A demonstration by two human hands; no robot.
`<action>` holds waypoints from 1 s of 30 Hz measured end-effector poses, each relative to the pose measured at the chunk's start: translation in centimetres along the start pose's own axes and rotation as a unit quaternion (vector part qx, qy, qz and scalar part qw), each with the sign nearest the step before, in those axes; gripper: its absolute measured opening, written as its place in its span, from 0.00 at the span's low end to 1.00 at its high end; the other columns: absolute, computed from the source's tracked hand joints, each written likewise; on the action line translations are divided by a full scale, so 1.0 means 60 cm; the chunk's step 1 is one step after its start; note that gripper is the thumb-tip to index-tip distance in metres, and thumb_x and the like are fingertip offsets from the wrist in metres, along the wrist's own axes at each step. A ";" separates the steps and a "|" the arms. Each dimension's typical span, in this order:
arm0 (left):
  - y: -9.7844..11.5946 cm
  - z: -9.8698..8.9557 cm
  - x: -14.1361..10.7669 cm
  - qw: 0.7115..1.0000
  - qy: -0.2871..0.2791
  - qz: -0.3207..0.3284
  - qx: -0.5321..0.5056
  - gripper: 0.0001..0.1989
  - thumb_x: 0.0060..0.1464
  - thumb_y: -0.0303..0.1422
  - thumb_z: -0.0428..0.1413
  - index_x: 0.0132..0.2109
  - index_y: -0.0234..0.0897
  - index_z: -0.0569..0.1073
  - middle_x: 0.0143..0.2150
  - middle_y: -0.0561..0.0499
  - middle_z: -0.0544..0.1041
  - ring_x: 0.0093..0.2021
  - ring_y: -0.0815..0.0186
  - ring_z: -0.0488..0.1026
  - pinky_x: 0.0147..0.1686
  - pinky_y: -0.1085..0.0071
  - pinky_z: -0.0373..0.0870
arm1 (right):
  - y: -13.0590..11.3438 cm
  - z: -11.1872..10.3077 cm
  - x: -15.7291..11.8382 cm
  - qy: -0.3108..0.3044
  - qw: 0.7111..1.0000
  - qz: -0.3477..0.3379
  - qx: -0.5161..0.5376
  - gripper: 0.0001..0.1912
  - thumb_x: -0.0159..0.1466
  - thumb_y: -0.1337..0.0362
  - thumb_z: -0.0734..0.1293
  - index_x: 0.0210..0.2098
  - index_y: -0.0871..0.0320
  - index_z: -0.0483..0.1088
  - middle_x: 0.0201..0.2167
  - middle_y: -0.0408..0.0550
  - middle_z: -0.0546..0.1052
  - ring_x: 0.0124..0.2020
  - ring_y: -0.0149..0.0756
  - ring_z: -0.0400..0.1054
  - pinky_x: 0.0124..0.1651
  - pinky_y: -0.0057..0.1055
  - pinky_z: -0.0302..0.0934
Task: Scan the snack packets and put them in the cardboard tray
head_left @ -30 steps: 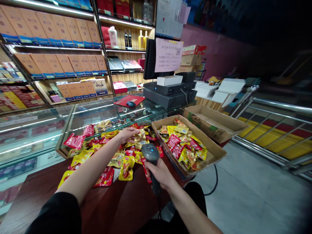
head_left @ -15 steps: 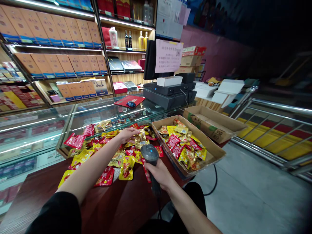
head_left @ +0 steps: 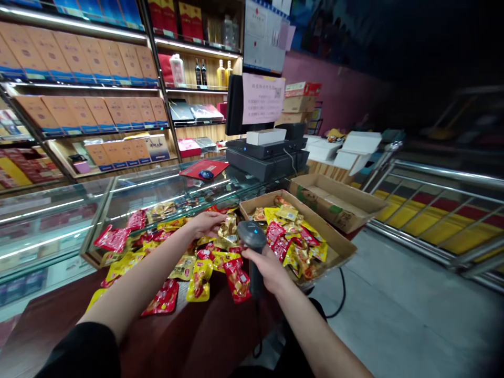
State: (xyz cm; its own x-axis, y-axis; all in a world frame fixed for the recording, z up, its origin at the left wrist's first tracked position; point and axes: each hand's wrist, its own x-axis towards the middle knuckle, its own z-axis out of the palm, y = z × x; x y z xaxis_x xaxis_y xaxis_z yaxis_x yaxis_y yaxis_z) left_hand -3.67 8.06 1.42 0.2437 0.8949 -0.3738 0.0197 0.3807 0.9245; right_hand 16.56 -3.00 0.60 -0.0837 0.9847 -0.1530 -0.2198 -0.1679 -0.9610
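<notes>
**Shop counter (head_left: 185, 341) strewn w/ snack packets (head_left: 199, 281)!**

Cardboard box (head_left: 338, 244), part-filled w/ more packets (head_left: 282, 248), sits off R. R hand (head_left: 271, 266): fingers wrapped round barcode scanner (head_left: 252, 236). L hand (head_left: 207, 224): fingers nearly closed, pinching gold foil packet (head_left: 229, 233) by its edge, just L of scanner.

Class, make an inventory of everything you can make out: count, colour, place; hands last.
Snack packets: dozens, red, yellow and gold, centre
Scanner: one, dark grey, centre
Cardboard trays: two, brown, right
Mouse: one, dark, on red mat
Monitor: one, black, back
Paper sheet: one, pink, on monitor
Glass case: count unclear, transparent, left
Shelf boxes: many, mostly orange-and-blue, upper left
Bottles: several, white, dark, yellow, shelved
Railing: one, silver, right
Left hand: one, bare, at gold packet
Right hand: one, bare, gripping scanner
</notes>
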 end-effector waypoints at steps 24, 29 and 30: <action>0.068 0.146 0.057 0.998 -0.018 0.049 0.017 0.24 0.46 0.37 0.64 0.50 0.35 0.72 0.51 0.39 0.73 0.45 0.55 0.74 0.35 0.60 0.77 | -0.118 -0.149 0.058 0.010 0.993 0.017 0.116 0.16 0.44 0.68 0.72 0.34 0.59 0.74 0.28 0.45 0.77 0.28 0.31 0.69 0.32 0.26 0.63; 0.009 0.064 -0.060 0.997 0.013 0.053 0.047 0.25 0.46 0.42 0.63 0.52 0.38 0.73 0.53 0.40 0.72 0.50 0.54 0.72 0.35 0.64 0.76 | -0.050 -0.051 0.029 -0.092 0.987 0.083 0.102 0.15 0.43 0.67 0.74 0.32 0.58 0.74 0.33 0.46 0.78 0.36 0.35 0.71 0.43 0.31 0.65; -0.006 0.051 -0.083 0.996 0.026 0.052 0.065 0.26 0.46 0.43 0.62 0.52 0.39 0.73 0.53 0.41 0.73 0.50 0.54 0.72 0.35 0.65 0.76 | -0.035 -0.034 0.024 -0.112 0.984 0.098 0.094 0.15 0.43 0.66 0.74 0.32 0.58 0.75 0.34 0.46 0.78 0.37 0.35 0.72 0.45 0.32 0.65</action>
State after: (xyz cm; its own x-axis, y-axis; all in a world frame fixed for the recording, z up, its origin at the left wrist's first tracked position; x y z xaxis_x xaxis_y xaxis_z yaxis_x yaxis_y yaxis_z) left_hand -1.93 2.76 3.14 0.2012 0.9402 -0.2749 0.1230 0.2542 0.9593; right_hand 18.89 -1.13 1.90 -0.3510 0.9005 -0.2566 -0.3518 -0.3808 -0.8551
